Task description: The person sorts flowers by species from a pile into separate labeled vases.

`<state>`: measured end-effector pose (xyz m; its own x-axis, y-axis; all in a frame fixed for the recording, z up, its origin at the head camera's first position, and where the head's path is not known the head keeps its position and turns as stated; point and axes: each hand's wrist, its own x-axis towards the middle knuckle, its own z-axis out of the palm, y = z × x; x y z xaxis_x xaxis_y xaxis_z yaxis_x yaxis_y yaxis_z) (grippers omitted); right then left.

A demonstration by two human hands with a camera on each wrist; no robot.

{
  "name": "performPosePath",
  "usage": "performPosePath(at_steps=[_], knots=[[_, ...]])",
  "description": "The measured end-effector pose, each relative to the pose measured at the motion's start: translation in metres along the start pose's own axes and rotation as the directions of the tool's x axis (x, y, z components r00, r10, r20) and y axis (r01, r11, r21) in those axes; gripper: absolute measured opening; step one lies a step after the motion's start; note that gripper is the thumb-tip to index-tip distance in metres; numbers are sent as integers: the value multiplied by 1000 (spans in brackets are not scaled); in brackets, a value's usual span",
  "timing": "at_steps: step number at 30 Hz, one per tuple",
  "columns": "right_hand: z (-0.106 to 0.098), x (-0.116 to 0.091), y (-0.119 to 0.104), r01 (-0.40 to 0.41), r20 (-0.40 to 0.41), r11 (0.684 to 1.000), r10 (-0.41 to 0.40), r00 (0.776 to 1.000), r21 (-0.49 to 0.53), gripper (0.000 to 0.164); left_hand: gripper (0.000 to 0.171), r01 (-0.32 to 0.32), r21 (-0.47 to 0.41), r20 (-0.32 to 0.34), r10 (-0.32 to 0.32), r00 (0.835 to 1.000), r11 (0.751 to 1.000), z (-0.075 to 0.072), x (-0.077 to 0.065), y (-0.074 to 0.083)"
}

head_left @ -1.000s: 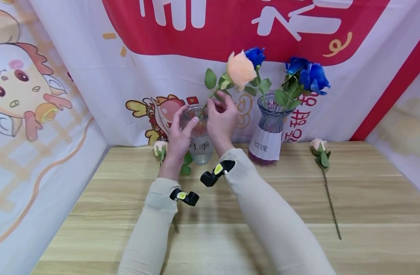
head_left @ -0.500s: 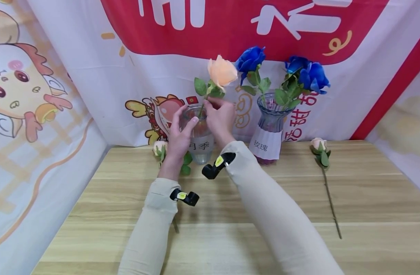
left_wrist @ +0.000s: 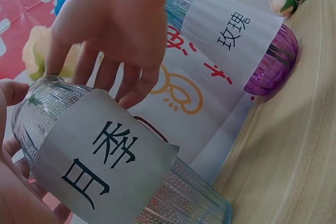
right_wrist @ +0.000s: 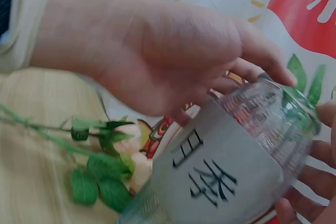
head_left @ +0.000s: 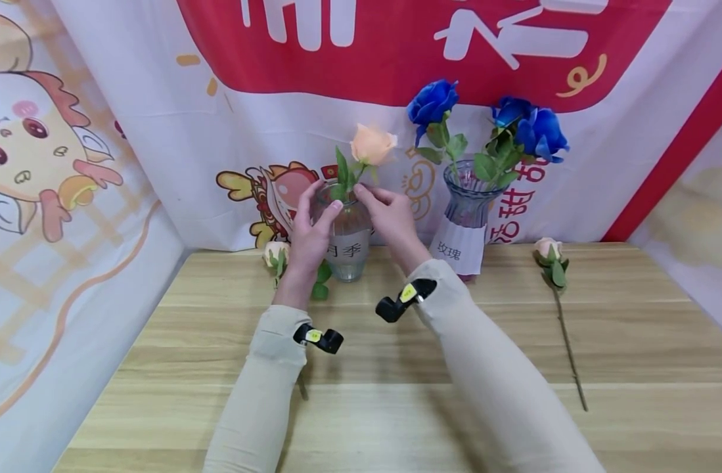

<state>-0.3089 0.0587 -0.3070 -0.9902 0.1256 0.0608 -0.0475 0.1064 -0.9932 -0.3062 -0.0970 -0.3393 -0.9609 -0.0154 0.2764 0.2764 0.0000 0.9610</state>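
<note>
A peach rose (head_left: 372, 144) stands in a clear glass vase (head_left: 347, 266), its head and leaves above the rim and leaning right. My left hand (head_left: 309, 236) grips the vase round its upper left side, thumb near the rim. My right hand (head_left: 393, 217) is at the right of the rim; in the left wrist view this right hand (left_wrist: 113, 40) has its fingers loosely extended, the index fingertip touching the rim. No stem shows between its fingers. A white paper label (right_wrist: 205, 161) with black characters wraps the vase.
Right of it stands a blue-to-purple vase (head_left: 470, 203) holding several blue roses (head_left: 434, 105). One pale rose (head_left: 548, 253) lies on the wooden table (head_left: 361, 420) at right. Pale flowers (right_wrist: 126, 145) lie at left, partly behind my left arm. A printed cloth (head_left: 266, 125) hangs behind.
The peach rose has gone down deeper into the clear vase. My right hand went from pinching its stem above the rim to touching the rim, its wrist shifting right. The left hand stays put.
</note>
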Motion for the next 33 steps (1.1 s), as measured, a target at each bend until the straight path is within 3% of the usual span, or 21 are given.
performPosePath(at_steps=[6,13,25,33], knots=[[-31,-18,10,83,97,996,-81,992,-24,56,65,-6,-10,4,6,1000,1000,1,-1,1],[-75,-44,22,110,146,993,-103,984,-36,51,65,5,-2,2,-5,1000,1000,1,-2,2],[-143,-84,45,168,22,983,-167,986,-73,51,62,6,7,-10,-6,1000,1000,0,-1,2],[-184,-101,54,112,-54,990,-117,992,-89,50,61,5,2,-10,-5,1000,1000,2,-2,2]])
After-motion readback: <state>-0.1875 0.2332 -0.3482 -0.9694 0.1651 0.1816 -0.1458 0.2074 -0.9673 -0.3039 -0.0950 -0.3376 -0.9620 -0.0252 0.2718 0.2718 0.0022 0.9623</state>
